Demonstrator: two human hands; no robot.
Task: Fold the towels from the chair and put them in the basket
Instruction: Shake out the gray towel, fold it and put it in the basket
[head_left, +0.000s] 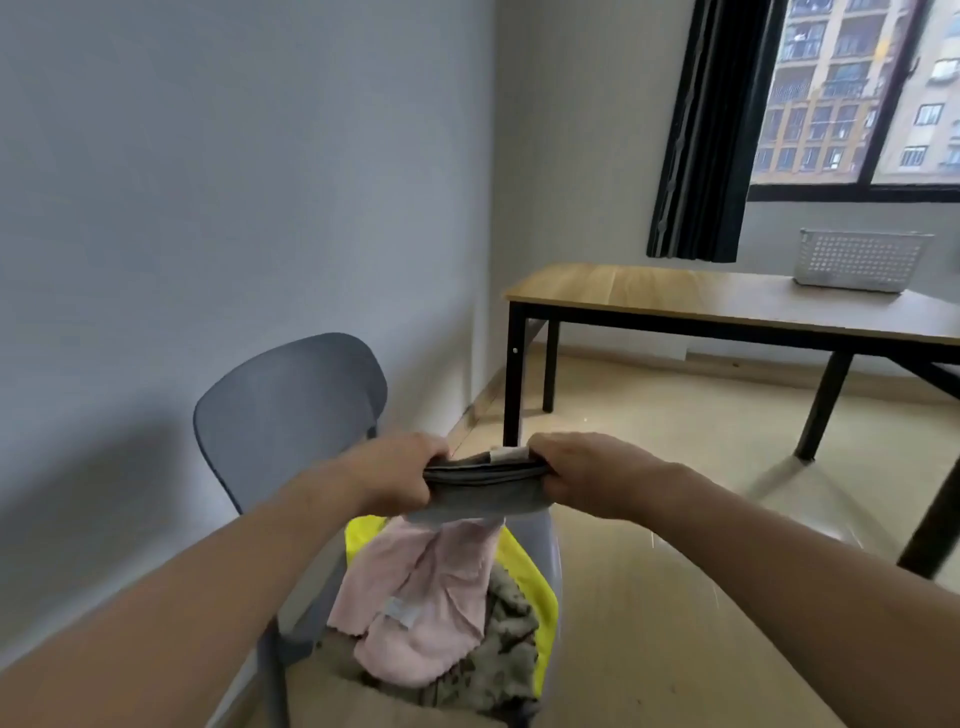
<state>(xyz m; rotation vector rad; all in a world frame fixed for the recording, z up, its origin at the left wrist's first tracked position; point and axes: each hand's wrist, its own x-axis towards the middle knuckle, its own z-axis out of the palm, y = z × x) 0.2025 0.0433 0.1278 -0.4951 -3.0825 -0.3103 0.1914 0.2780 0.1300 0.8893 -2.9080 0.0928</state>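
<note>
Both hands are up in front of the chair (291, 410), holding one grey towel (485, 486) between them. The left hand (400, 475) has its fingers curled round the towel's left end, and the right hand (576, 475) grips the right end the same way, so the cloth is stretched into a short, thick band with a small white label showing at its top edge. It looks already folded into several layers, and its lower part hangs down over the pile on the seat.

On the chair seat lie more towels: a pink towel (415, 592) on top, crumpled, a mottled olive towel (498, 649) beneath it toward the seat's right edge, and a yellow towel (535, 587) underneath, showing along the right edge and at the back.

The basket (860, 260) is a white perforated one standing at the far right end of the table (675, 293), under the window, well apart from the chair.

The towel should handle as light, soft and limp: it will sag wherever it is unsupported and is unlikely to slip from the fingers. Taking it at the corners or along a folded edge with both hands keeps the layers together; a one-handed pinch in the middle would probably let the fold fall open on the way to the basket.
</note>
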